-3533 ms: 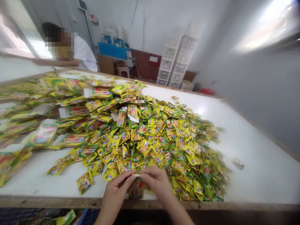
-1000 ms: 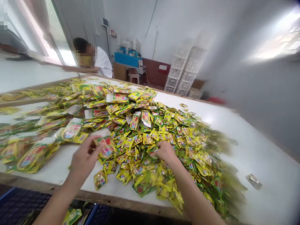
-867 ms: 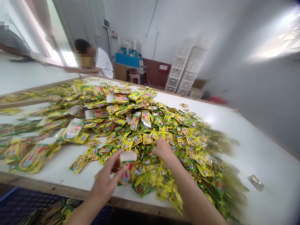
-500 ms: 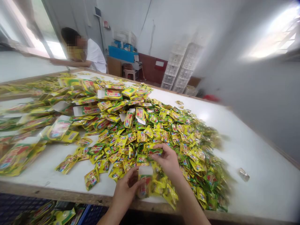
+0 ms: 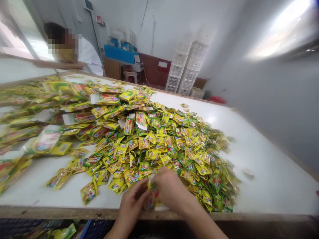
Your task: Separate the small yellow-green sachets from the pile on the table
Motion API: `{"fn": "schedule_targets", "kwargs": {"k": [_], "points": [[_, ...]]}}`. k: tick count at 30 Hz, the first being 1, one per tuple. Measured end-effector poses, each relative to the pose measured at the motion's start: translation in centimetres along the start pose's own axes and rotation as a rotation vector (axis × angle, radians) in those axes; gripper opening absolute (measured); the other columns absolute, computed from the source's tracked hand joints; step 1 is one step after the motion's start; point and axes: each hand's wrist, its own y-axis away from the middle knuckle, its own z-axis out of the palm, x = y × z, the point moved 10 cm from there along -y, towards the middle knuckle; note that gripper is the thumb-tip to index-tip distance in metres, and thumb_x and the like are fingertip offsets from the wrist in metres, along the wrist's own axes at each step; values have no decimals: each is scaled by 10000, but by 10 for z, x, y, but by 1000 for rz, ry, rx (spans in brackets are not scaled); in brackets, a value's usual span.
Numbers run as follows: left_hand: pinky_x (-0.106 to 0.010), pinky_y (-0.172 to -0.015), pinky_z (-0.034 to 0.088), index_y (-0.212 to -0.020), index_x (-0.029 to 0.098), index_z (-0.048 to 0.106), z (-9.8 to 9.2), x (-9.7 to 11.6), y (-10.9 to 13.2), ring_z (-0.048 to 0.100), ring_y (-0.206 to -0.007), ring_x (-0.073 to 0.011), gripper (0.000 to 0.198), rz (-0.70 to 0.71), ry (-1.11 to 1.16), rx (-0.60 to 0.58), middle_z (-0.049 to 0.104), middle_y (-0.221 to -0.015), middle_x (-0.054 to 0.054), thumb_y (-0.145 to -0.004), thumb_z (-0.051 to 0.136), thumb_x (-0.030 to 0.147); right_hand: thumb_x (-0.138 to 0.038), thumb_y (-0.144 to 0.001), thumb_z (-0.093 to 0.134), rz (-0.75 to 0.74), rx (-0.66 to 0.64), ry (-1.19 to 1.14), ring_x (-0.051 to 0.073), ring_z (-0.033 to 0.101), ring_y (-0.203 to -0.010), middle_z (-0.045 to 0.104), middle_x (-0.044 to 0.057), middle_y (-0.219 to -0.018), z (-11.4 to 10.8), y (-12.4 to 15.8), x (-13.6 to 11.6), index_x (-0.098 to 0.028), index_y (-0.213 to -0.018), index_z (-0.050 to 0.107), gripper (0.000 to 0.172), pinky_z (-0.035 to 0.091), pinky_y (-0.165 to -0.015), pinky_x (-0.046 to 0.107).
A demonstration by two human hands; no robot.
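A big heap of small yellow-green sachets (image 5: 169,146) covers the white table (image 5: 264,179). At the table's near edge my left hand (image 5: 132,205) grips a small yellow carton (image 5: 151,199) with a white top flap. My right hand (image 5: 169,189) is closed over the carton's top, fingers pinched together there; what they hold is hidden. Both hands touch the carton, right at the front of the heap.
Flat and filled yellow cartons (image 5: 47,142) are piled along the left of the table. Another person (image 5: 74,49) sits at the far left corner. White crates (image 5: 184,66) stand stacked by the back wall. Blue bins with cartons (image 5: 64,230) sit below the table edge.
My left hand brought a carton from the left pile to the table's near edge. My right hand left the heap and came down onto the carton's top.
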Motion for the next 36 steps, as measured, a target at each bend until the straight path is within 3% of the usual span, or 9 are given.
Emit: {"fn": "schedule_targets", "kwargs": {"k": [7,10,14,19,26,29,31,34,36], "points": [[-311,-794,521,-978,222,712,8,-1,3,661,-874,-237,241,12,-1,-71,735,-904,-38,-768,738,339,-60,-784,631,79,55,-165,176,589,-790,654,28,-867,-9,7,13,-190,-1017,631,267,419,-674,249],[-277,-774,502,-930,213,697,15,4,6,640,-851,-210,177,3,32,-149,706,-867,-24,-787,725,315,-100,-816,672,64,146,-262,163,573,-788,626,2,-796,-9,8,23,-206,-823,672,107,426,-709,254],[-271,-771,493,-895,217,674,18,7,7,635,-857,-205,155,-8,88,-157,690,-860,-14,-780,734,302,-148,-785,738,-75,245,-257,228,515,-1024,624,45,-1045,-13,10,14,-218,-748,712,83,419,-876,349],[-306,-826,491,-943,212,706,23,9,7,642,-920,-241,186,-11,54,-190,723,-935,-42,-788,719,314,-87,-772,732,-35,228,-337,203,527,-945,638,31,-956,1,15,18,-220,-865,705,164,442,-847,341],[-320,-838,484,-985,233,741,17,14,8,643,-930,-270,265,33,-63,-147,750,-963,-41,-740,756,333,-243,-825,714,-88,115,-283,258,451,-1181,613,32,-1199,26,23,8,-241,-706,735,121,372,-1015,426],[-343,-909,472,-1028,261,747,12,9,10,636,-1017,-287,288,-31,-46,-110,752,-1021,-36,-770,718,385,-218,-888,617,50,258,-496,233,533,-1094,635,58,-1134,18,35,27,-268,-899,746,139,423,-968,404],[-351,-984,434,-1041,271,752,6,6,12,606,-1112,-288,297,-104,-7,-59,746,-1078,-32,-804,668,429,-252,-875,631,229,344,-785,196,610,-871,661,52,-932,26,46,51,-245,-956,712,115,504,-778,325],[-356,-982,424,-1004,239,765,7,4,14,612,-1096,-282,277,-220,85,-92,753,-1059,-40,-817,647,406,-355,-730,784,420,274,-1331,113,544,-524,603,-25,-713,63,55,64,-222,-888,626,260,440,-468,213],[-340,-891,453,-979,212,766,12,5,15,644,-979,-264,240,-283,150,-158,764,-982,-43,-811,640,329,-395,-704,804,416,166,-1566,97,538,-483,600,-31,-700,79,53,54,-207,-889,606,330,452,-455,210]]}}
